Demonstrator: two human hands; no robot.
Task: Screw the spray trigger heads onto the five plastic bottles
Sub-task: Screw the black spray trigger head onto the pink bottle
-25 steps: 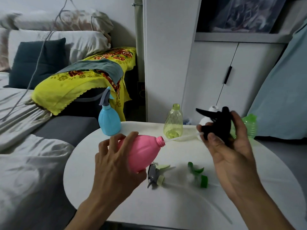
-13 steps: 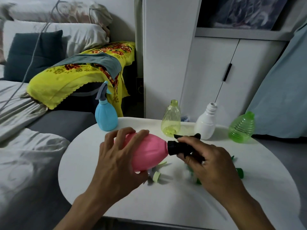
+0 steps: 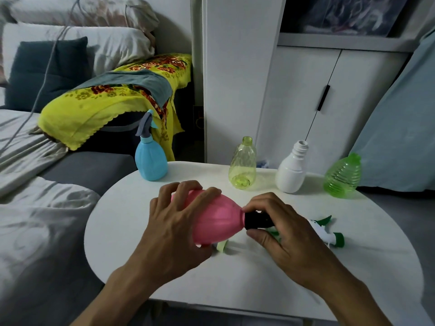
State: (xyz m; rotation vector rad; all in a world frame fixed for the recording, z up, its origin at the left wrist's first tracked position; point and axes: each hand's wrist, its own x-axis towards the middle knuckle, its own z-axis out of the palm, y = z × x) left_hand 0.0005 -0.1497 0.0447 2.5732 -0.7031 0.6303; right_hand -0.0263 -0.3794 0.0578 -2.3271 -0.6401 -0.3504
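My left hand [image 3: 174, 220] grips a pink bottle [image 3: 219, 220], held on its side above the white table [image 3: 235, 278]. My right hand [image 3: 282, 231] wraps around a black spray trigger head [image 3: 257, 220] whose collar sits against the pink bottle's neck. A blue bottle [image 3: 151, 162] with a grey trigger head fitted stands at the back left. A yellow-green clear bottle [image 3: 242, 170], a white bottle [image 3: 292, 172] and a ribbed green bottle [image 3: 342, 180] stand open-necked along the back. A white and green trigger head [image 3: 329, 234] lies right of my right hand. Another pale one [image 3: 221, 245] peeks from under the pink bottle.
A bed with grey sheets [image 3: 35, 208] borders the table on the left, with a yellow floral cloth [image 3: 106, 102] behind it. White cabinet doors [image 3: 306, 102] stand behind the table. A pale blue fabric [image 3: 400, 125] hangs at the right.
My right hand brought the black trigger head down from mid-air, slid its tube into the pink bottle, and now grips the collar at the neck. The left hand kept holding the bottle.
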